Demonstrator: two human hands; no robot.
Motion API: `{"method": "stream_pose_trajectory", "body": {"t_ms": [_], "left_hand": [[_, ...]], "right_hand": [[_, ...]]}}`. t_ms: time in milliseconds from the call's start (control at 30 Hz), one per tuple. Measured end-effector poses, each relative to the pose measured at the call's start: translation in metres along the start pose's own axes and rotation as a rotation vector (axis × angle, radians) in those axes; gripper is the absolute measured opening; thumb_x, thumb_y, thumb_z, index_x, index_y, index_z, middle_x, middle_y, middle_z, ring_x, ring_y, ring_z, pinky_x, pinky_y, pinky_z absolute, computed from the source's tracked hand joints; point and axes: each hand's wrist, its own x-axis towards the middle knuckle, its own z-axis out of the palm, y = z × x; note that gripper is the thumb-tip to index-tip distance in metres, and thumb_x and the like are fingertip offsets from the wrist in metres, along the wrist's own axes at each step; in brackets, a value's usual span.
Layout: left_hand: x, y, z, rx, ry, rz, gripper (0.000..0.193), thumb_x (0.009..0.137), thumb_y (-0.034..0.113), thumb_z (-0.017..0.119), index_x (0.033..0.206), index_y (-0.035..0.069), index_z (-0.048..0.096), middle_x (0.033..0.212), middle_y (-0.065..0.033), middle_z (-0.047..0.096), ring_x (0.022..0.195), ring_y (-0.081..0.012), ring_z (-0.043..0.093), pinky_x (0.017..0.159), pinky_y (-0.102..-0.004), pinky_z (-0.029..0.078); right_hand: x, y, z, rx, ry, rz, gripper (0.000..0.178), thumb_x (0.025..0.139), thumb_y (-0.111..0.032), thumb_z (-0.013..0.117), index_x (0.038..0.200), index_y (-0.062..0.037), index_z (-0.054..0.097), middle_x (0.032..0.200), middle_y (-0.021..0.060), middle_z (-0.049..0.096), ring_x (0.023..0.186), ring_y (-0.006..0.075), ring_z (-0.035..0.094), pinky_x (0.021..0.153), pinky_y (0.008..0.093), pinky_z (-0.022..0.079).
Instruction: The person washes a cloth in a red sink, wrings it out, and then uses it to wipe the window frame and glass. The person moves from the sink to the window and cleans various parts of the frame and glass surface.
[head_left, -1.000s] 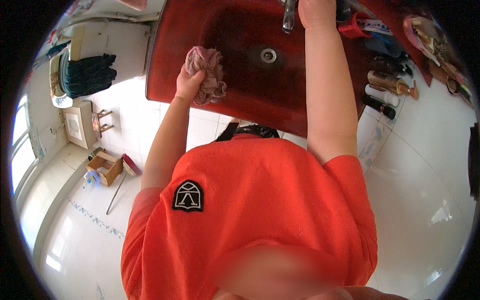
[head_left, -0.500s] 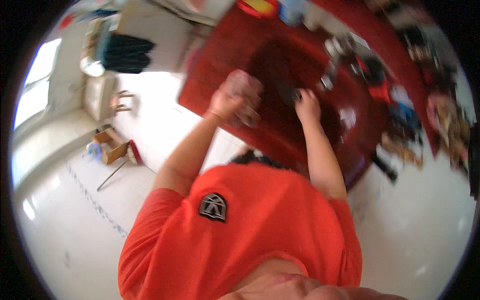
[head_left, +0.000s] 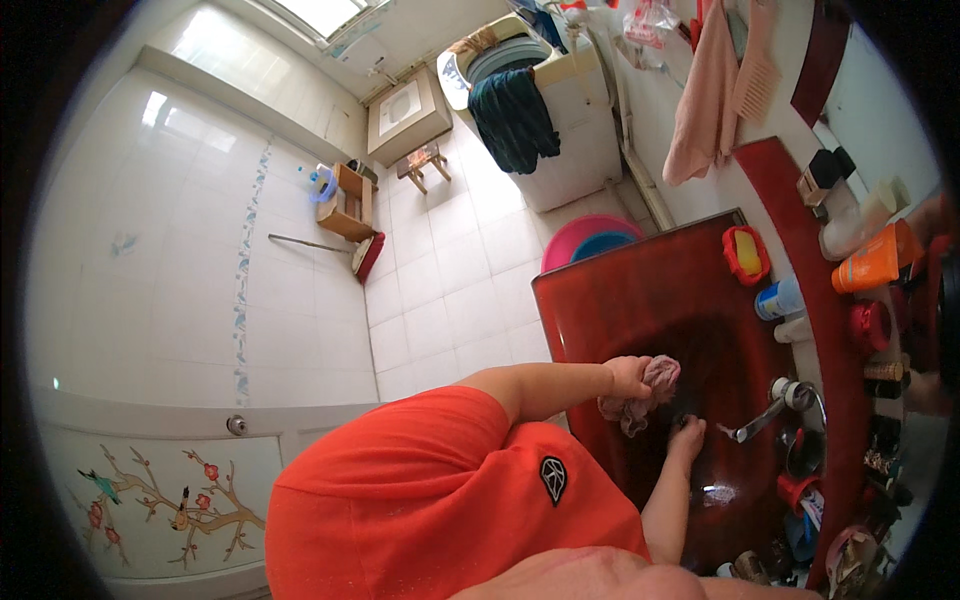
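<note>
The cloth [head_left: 655, 376], a bunched, pinkish-grey one, hangs over the basin of the red sink [head_left: 590, 302], toward its left side in the view. The left hand [head_left: 629, 378] is clamped on it, fingers wrapped around its upper part, with loose folds drooping below the grip. The right hand [head_left: 688, 433] is low over the middle of the sink, near the cloth but apart from the left hand. Its fingers are curled near something small and dark; I cannot tell whether it grips that.

The faucet [head_left: 793, 393] stands on the right edge of the sink, its spout reaching over the basin. Higher on that edge, near the sink's top right corner, sits a red dish [head_left: 733, 262] with yellow soap [head_left: 747, 250] in it, and a blue-and-white bottle [head_left: 778, 299] is just beside. A red cup [head_left: 797, 490] is on the sink's lower right.

Right of the sink, a red shelf [head_left: 815, 250] bears an orange tube [head_left: 875, 262] among other containers. A pink towel [head_left: 703, 110] and a comb [head_left: 757, 90] hang above the sink. Beyond its upper left are a pink tub [head_left: 560, 240], a blue tub [head_left: 600, 243] and a washer [head_left: 580, 130] draped with a dark garment [head_left: 515, 118]. Farther left of the sink stand a stool [head_left: 424, 160] and a wooden box [head_left: 345, 205], with a broom [head_left: 368, 258] near the box.
</note>
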Motion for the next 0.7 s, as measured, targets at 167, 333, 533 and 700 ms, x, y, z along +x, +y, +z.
{"method": "stream_pose_trajectory", "body": {"t_ms": [167,333,533,700], "left_hand": [[0.004,-0.004,0.001,-0.023,-0.008,0.007,0.071,0.071,0.038,0.071,0.132,0.007,0.054,0.121,-0.0204,0.067,0.115,-0.0370,0.062,0.098,-0.0436,0.049],[0.002,0.004,-0.005,-0.015,-0.042,0.005,0.072,0.072,0.037,0.070,0.135,0.006,0.052,0.120,-0.0212,0.067,0.114,-0.0374,0.062,0.097,-0.0431,0.049],[0.001,-0.002,-0.003,0.010,-0.024,-0.016,0.072,0.072,0.037,0.070,0.134,0.006,0.051,0.118,-0.0222,0.067,0.113,-0.0389,0.062,0.096,-0.0441,0.049],[0.001,0.004,-0.005,0.008,-0.009,-0.005,0.068,0.072,0.038,0.069,0.130,0.006,0.054,0.117,-0.0220,0.067,0.112,-0.0386,0.063,0.096,-0.0444,0.050]], "right_hand": [[0.022,0.032,0.023,0.140,-0.064,0.035,0.018,0.090,-0.012,0.056,0.099,-0.0009,0.068,0.108,0.0225,0.062,0.101,0.0421,0.061,0.086,0.0470,0.050],[0.017,0.011,-0.012,-0.075,-0.099,-0.123,0.021,0.092,-0.015,0.052,0.098,-0.0004,0.066,0.102,0.0219,0.062,0.100,0.0432,0.060,0.084,0.0482,0.050],[0.008,0.006,-0.005,0.031,-0.049,-0.054,0.020,0.086,-0.015,0.060,0.098,-0.0007,0.067,0.099,0.0218,0.061,0.098,0.0412,0.061,0.084,0.0464,0.051],[0.009,0.018,0.015,0.249,0.070,0.116,0.017,0.077,-0.006,0.070,0.095,-0.0039,0.070,0.097,0.0199,0.062,0.094,0.0410,0.062,0.083,0.0465,0.051]]}}
